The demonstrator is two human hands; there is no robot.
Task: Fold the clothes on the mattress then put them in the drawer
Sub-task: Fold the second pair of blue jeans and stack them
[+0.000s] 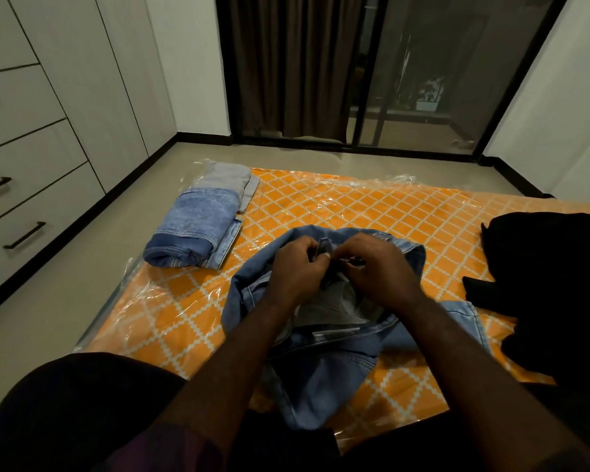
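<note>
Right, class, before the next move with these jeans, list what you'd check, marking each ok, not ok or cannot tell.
1. Grip: left hand and right hand both pinch the jeans at the waistband: ok.
2. Jeans lying flat: not ok, crumpled.
3. Fly fastened: cannot tell, hands hide it.
4. Bare mattress beyond the jeans for spreading: ok.
5. The folded pile apart from the jeans: ok.
6. The drawers open: not ok, all shut.
</note>
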